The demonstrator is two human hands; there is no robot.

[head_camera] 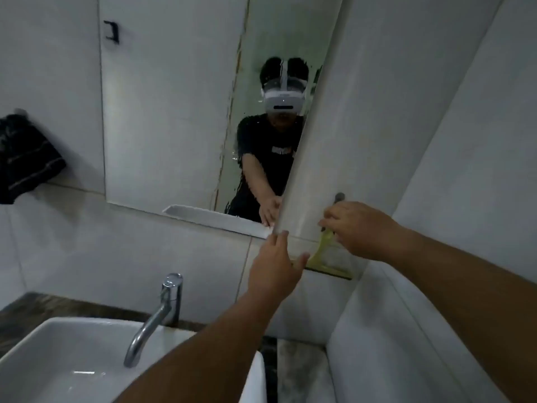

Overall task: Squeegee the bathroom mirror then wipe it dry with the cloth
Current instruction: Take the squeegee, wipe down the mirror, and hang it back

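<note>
The mirror hangs on the tiled wall above the basin, with water streaks on its right part. A yellow-green squeegee lies against the wall just right of the mirror's lower right corner, blade down, under a small wall hook. My right hand grips the top of its handle. My left hand reaches up with straight fingers touching the wall at the mirror's corner, thumb against the blade's left end. A dark striped cloth hangs on the wall at far left.
A white basin with a chrome tap sits below on a dark stone counter. A white ledge runs under the mirror. A tiled side wall closes in on the right. A black hook shows reflected in the mirror.
</note>
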